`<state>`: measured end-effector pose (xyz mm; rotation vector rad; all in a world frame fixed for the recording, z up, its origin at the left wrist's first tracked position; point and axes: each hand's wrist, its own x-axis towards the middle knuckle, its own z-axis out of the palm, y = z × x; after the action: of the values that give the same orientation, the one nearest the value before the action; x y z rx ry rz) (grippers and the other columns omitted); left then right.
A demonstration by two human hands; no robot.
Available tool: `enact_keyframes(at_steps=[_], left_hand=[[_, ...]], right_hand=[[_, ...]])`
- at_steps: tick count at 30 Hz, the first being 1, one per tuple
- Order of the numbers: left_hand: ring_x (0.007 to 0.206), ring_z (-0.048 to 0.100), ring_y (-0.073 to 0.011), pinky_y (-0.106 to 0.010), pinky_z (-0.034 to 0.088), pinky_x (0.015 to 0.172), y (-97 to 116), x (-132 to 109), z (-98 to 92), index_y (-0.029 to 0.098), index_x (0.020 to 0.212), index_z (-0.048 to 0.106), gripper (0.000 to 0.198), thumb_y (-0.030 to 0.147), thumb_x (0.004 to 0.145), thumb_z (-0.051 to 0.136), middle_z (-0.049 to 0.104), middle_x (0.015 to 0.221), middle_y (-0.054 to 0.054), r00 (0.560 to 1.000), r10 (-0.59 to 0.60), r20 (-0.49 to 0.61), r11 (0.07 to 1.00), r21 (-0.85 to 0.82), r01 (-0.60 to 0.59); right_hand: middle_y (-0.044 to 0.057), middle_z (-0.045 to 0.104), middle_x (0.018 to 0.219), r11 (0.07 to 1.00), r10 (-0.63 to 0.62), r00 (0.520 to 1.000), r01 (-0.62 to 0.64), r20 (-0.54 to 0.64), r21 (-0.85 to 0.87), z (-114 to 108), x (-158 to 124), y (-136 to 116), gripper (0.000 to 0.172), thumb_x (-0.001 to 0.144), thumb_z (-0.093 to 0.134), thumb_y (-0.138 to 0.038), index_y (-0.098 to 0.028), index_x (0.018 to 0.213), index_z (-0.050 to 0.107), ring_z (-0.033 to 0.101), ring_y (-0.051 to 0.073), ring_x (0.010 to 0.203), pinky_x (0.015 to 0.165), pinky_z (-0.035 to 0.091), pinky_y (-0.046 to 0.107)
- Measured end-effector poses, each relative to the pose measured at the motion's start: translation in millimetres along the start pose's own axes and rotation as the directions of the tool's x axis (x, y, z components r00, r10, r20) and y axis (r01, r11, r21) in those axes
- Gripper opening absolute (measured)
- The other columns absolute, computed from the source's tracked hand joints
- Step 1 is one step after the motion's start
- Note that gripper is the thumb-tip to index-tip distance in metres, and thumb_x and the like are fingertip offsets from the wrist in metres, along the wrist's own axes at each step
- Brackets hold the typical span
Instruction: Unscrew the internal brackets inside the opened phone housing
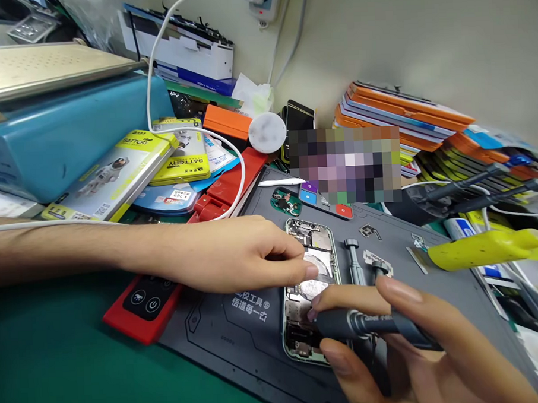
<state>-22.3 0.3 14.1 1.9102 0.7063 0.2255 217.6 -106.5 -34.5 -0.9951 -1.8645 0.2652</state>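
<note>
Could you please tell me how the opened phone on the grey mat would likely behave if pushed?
The opened phone would probably slide rather than tip, since it lies flat and low on the grey mat. Its slab-like body looks stiff, so it should hardly bend. The uncovered inner parts seem fragile.

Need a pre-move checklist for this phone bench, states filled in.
1. Opened phone lying on the grey mat, internals exposed: ok.
2. Screwdriver held in the right hand: ok.
3. Screwdriver tip seated on a screw: cannot tell, the tip isn't visible.
4. Left hand in contact: cannot tell; its fingers are over the phone's middle, but touch is unclear.
5. Razor blade well away from the right hand: not ok, I'd say; it lies on the mat close by.
</note>
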Motion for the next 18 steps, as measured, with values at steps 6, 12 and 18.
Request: enact_keyframes(at_steps=[6, 12, 18], left_hand=[[0.062, 0.041, -0.0105, -0.024, 0.031, 0.055, 1, 0, 0.4, 0.019, 0.073, 0.049, 0.046, 0.040, 0.113, 0.055, 0.044, 0.067, 0.006, 1.000, 0.028, -0.001, 0.999, 0.044, -0.028], [0.063, 0.043, -0.0102, -0.024, 0.032, 0.056, 1, 0, 0.6, 0.019, 0.075, 0.049, 0.044, 0.039, 0.113, 0.055, 0.046, 0.068, 0.006, 0.999, 0.031, 0.007, 0.998, 0.050, -0.031], [0.060, 0.041, -0.0102, -0.025, 0.030, 0.055, -1, -1, 0.8, 0.019, 0.073, 0.048, 0.045, 0.039, 0.113, 0.059, 0.044, 0.066, 0.007, 0.999, 0.038, 0.007, 0.998, 0.046, -0.038]], right_hand=[[0.007, 0.083, 0.132, 1.000, -0.002, 0.996, 0.001, 0.093, 0.012, -6, -3, 5, 0.077, 0.094, 0.073, -0.002, -0.032, 0.162, 0.057, 0.085, 0.028, 0.112, 0.099, 0.074, 0.041], [0.008, 0.086, 0.109, 0.991, 0.110, 0.990, -0.116, 0.089, 0.069, -6, 7, -3, 0.064, 0.099, 0.076, -0.013, -0.027, 0.159, 0.056, 0.087, 0.026, 0.090, 0.083, 0.076, 0.037], [0.005, 0.084, 0.098, 0.988, 0.138, 0.990, -0.139, 0.020, 0.067, 2, 16, -10, 0.057, 0.097, 0.079, -0.015, -0.027, 0.150, 0.062, 0.083, 0.023, 0.078, 0.075, 0.073, 0.035]])
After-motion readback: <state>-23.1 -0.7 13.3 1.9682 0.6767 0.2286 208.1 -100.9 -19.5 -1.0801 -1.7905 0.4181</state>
